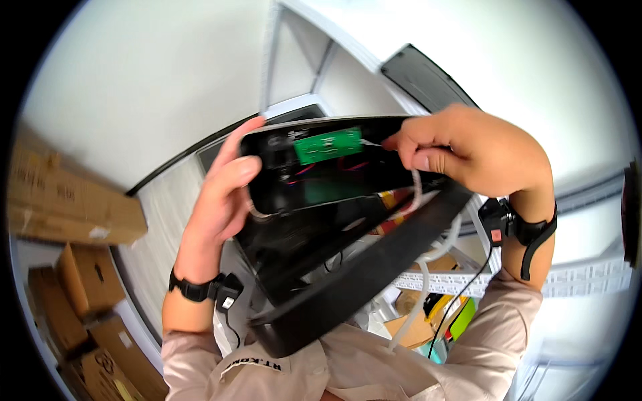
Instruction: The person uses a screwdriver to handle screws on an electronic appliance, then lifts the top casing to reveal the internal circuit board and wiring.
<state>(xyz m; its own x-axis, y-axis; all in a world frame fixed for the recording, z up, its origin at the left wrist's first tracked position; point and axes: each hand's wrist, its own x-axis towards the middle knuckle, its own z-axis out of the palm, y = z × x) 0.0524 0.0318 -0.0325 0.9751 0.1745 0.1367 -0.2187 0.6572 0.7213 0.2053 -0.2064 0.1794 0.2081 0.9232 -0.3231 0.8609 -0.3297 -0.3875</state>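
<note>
A black plastic housing [267, 190] is held up before me, its hollow inside facing me. My left hand [227, 184] grips its left edge, thumb at the front and fingers extending up the side. A green circuit board [328, 145] sits inside near the top, with thin pinkish wires below it. At the housing's right end, my right hand [461, 150] is closed in a pinch, a little blurred; a thin white wire runs from the board to its fingertips. A pale cable [418, 190] hangs beneath these fingers. A thick black curved part [354, 281] slants below the housing, nearer my chest.
Behind my right hand is a flat dark panel [428, 77] on a white surface. Cardboard boxes [90, 277] stack at the left. White tubing [422, 294] and a black cord [461, 294] hang near my right arm, above a cluttered shelf. Strapped devices sit on both wrists.
</note>
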